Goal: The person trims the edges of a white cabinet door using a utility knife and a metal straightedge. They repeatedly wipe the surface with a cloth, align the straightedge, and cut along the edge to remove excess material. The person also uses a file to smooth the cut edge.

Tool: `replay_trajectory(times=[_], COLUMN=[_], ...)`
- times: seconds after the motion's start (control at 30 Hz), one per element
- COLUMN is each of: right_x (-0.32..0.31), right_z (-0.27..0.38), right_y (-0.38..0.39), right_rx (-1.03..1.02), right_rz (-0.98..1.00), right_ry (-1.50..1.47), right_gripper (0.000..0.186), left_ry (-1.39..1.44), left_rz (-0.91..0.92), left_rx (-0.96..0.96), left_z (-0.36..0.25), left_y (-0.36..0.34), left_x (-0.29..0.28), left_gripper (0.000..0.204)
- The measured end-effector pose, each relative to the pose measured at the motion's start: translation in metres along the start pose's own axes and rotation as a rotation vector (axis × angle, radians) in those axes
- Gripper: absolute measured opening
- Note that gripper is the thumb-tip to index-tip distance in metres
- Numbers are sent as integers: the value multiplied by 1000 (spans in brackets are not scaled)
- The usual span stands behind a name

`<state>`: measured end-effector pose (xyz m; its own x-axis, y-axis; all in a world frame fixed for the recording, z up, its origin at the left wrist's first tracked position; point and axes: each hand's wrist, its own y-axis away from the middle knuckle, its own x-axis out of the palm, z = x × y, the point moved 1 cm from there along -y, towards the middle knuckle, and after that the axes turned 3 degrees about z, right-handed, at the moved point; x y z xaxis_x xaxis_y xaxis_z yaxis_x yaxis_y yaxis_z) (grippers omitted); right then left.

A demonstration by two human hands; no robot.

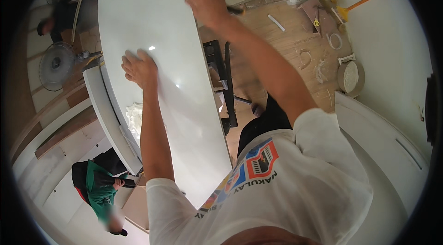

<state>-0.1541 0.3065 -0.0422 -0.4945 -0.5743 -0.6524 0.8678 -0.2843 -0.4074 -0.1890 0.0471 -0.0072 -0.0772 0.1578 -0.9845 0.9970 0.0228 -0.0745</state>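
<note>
A long, glossy white panel (138,18) lies in front of me and runs away to the far end. My left hand (140,68) rests flat on its surface with the fingers spread and holds nothing. Over the panel's right edge is my right hand (207,7), slightly blurred, its fingers curled closed. Whatever those fingers may hold is hidden. A small dark object (235,10) shows just right of that hand; I cannot tell whether it is held. A crumpled white cloth or plastic bundle (134,118) lies on the panel beside my left forearm.
A black metal stand (226,83) is below the panel's right edge. On the wooden floor (272,51) lie yellow-handled scissors (316,22), a white strip (276,22) and rolls of edging (351,78). A fan (56,62) stands left. A person in green (99,180) is lower left; others are upper left.
</note>
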Motion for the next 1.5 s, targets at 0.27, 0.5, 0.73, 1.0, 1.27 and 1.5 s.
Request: replay_trajectory(times=[0.27, 0.5, 0.73, 1.0, 1.27, 1.5], right_x=[-51, -24, 29, 20, 4, -36], right_z=[109, 39, -76, -84, -10, 105], right_y=[196, 68, -148, -186, -15, 201], right_rx=[60, 46, 219, 126, 2, 22], right_rz=[-25, -61, -37, -97, -162, -152], right_ry=[-381, -301, -136, -53, -172, -447], right_gripper=[17, 5, 10, 18, 10, 21], left_ry=[7, 7, -2, -10, -73, -39], left_rz=[-5, 42, 78, 39, -41, -19], left_rx=[12, -48, -73, -11, 123, 54], left_z=[2, 4, 3, 4, 9, 17], left_y=[3, 10, 19, 18, 4, -12], left_x=[-6, -7, -9, -11, 1, -4], left_gripper=[57, 65, 65, 63, 59, 61])
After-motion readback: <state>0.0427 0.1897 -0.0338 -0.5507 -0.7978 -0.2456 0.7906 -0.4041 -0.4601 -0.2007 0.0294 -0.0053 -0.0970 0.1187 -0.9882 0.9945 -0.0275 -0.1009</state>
